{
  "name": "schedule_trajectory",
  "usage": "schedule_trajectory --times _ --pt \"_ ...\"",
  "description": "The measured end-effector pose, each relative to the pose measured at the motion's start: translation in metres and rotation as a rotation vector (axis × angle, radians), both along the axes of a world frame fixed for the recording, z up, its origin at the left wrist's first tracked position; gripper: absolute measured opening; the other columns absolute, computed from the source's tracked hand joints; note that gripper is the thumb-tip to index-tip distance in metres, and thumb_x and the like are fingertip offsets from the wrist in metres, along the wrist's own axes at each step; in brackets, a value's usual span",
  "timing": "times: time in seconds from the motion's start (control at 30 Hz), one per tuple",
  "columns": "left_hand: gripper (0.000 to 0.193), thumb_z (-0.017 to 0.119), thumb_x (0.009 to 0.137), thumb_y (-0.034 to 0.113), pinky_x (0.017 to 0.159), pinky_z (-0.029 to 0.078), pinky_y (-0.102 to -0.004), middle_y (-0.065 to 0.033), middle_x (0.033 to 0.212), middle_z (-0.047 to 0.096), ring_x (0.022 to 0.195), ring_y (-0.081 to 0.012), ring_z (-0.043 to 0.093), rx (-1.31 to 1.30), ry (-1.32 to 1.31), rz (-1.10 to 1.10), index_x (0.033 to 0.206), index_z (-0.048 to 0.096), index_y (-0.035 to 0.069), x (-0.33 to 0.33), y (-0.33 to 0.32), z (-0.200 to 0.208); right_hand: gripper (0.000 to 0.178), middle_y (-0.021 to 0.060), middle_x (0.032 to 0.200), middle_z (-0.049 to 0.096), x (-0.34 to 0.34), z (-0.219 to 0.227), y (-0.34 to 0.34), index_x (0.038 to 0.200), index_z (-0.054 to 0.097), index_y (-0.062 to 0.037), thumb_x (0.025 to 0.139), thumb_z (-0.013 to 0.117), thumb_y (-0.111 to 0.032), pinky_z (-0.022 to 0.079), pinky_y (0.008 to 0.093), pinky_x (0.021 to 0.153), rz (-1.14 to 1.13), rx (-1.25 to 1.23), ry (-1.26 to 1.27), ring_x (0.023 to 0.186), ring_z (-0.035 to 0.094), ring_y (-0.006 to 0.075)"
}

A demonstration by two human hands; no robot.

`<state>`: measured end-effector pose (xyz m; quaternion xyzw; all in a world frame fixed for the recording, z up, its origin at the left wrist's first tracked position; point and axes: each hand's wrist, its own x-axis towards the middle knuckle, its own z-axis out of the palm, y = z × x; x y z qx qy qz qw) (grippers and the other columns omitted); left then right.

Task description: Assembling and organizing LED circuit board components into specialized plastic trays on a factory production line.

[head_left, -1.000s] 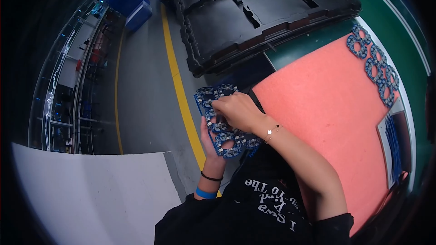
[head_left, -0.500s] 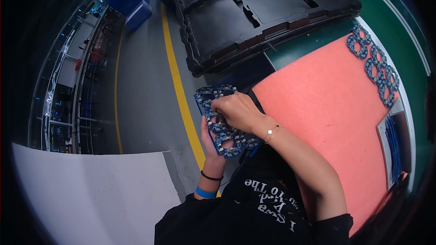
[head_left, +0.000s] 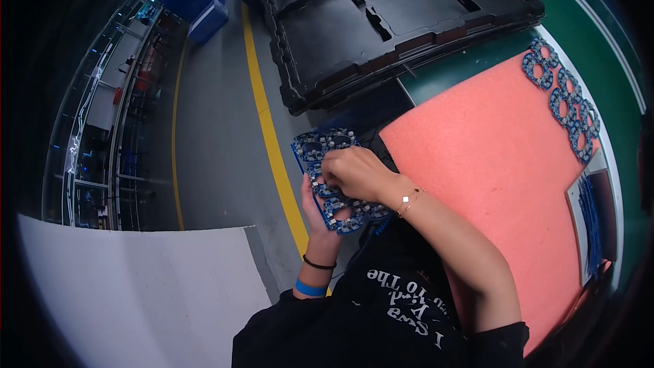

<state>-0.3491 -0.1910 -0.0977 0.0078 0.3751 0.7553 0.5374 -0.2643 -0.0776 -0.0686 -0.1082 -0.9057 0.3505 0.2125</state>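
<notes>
Both hands are on one blue panel [head_left: 334, 203], held just left of the one pink mat [head_left: 477, 150]. The left hand [head_left: 316, 212] clasps its left edge from below, most fingers hidden; the right hand [head_left: 357, 172] curls its fingertips down onto the middle, and whether they pinch anything I cannot tell. Three double-ring boards [head_left: 566, 96] lie along the mat's right edge; black trays [head_left: 327, 41] sit stacked beyond, their number unclear
</notes>
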Motion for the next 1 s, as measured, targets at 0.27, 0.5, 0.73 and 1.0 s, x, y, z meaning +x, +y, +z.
schedule_trajectory --times 0.27,0.5,0.73,1.0 --pt "0.037 0.036 0.092 0.042 0.082 0.047 -0.0317 -0.0072 0.101 0.060 0.094 -0.0193 0.058 0.002 -0.034 0.005 0.100 0.054 0.010 0.011 0.003 0.012 0.008 0.0124 0.079 0.062 -0.003 0.002 -0.004 0.079 0.060 -0.0018 0.072 0.061 -0.004 0.047 0.0384 0.065 -0.097 -0.104 0.193 0.074 0.059 0.0310" --pt "0.049 0.032 0.093 0.045 0.094 0.041 -0.0365 -0.0116 0.123 0.050 0.111 -0.0237 0.051 -0.018 0.023 -0.046 0.121 0.045 0.007 0.012 0.001 0.004 0.007 0.0117 0.083 0.061 -0.002 0.007 -0.001 0.077 0.058 -0.0015 0.072 0.062 -0.004 0.047 0.0376 0.064 -0.073 -0.122 0.075 0.075 0.059 0.0305" --pt "0.050 0.031 0.093 0.048 0.091 0.044 -0.0341 -0.0106 0.118 0.052 0.108 -0.0223 0.053 0.022 0.117 -0.058 0.119 0.046 0.008 0.005 0.000 -0.001 0.010 0.0105 0.086 0.060 -0.001 0.008 -0.004 0.080 0.061 -0.0019 0.072 0.063 -0.006 0.047 0.0360 0.067 -0.058 -0.189 0.201 0.078 0.059 0.0286" --pt "0.051 0.031 0.093 0.051 0.089 0.044 -0.0327 -0.0095 0.115 0.053 0.106 -0.0204 0.053 -0.016 0.181 -0.024 0.115 0.047 0.008 0.008 0.001 0.007 0.010 0.0097 0.083 0.059 -0.002 0.006 -0.005 0.080 0.062 -0.0017 0.072 0.064 -0.006 0.047 0.0347 0.067 -0.002 -0.105 0.117 0.077 0.059 0.0278"
